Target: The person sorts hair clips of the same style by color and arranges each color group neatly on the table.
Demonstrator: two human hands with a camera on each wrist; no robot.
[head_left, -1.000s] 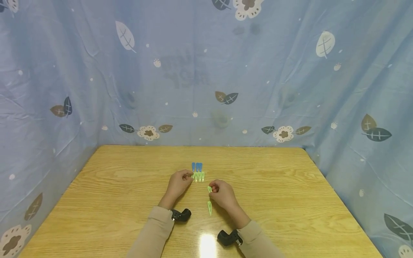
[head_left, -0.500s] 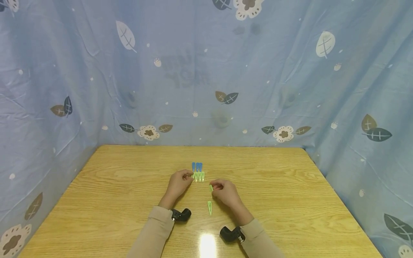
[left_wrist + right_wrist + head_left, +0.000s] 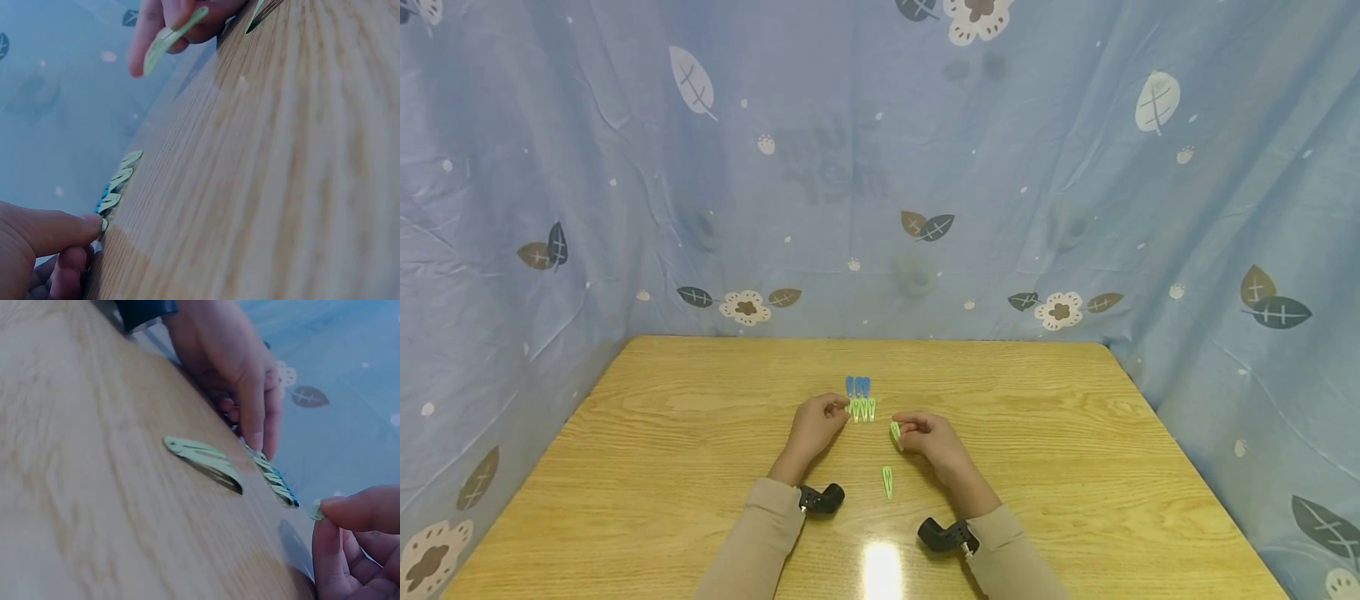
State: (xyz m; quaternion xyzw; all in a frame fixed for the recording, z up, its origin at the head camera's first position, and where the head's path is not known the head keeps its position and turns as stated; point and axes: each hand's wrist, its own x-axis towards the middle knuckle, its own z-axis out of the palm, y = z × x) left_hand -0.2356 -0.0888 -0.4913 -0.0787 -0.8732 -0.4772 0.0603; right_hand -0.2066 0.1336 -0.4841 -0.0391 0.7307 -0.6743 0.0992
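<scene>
My right hand (image 3: 936, 443) pinches a light green snap hair clip (image 3: 895, 432) between thumb and fingers. In the left wrist view this hair clip (image 3: 164, 49) is held up off the wooden table. My left hand (image 3: 815, 428) is at the left end of a row of several green hair clips (image 3: 864, 410), thumb and finger on the end clip (image 3: 104, 224), which they partly cover. Just behind that row lie three blue hair clips (image 3: 858, 387). One more green hair clip (image 3: 887, 482) lies alone nearer to me, between my forearms; the right wrist view shows it flat on the wood.
The wooden table (image 3: 1037, 483) reaches back to a blue patterned curtain (image 3: 820, 167), which also hangs on both sides. Black wrist camera mounts (image 3: 943, 535) stick inward from both sleeves. A bright glare spot (image 3: 882, 571) shows near the front.
My right hand has moved slightly right and away from me with its green hair clip, turning it so that more of it shows. The left hand stays at the row.
</scene>
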